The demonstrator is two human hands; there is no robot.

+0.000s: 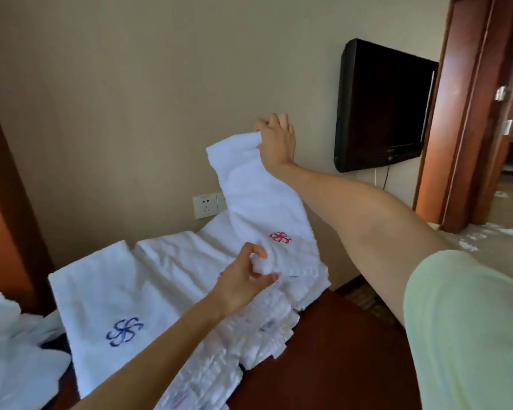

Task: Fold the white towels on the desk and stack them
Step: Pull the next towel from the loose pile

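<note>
A white towel with a red flower emblem (261,202) is lifted off the dark wooden desk (323,350). My right hand (276,140) grips its top corner high against the wall. My left hand (245,279) pinches its lower edge just above the pile. Under it lie several white towels spread flat, one with a blue flower emblem (113,306). More crumpled white towels (9,350) lie at the far left.
A black television (382,108) hangs on the beige wall to the right. A white wall socket (206,205) sits just behind the desk. A wooden door frame (468,113) and open doorway stand at the far right, with carpet beyond.
</note>
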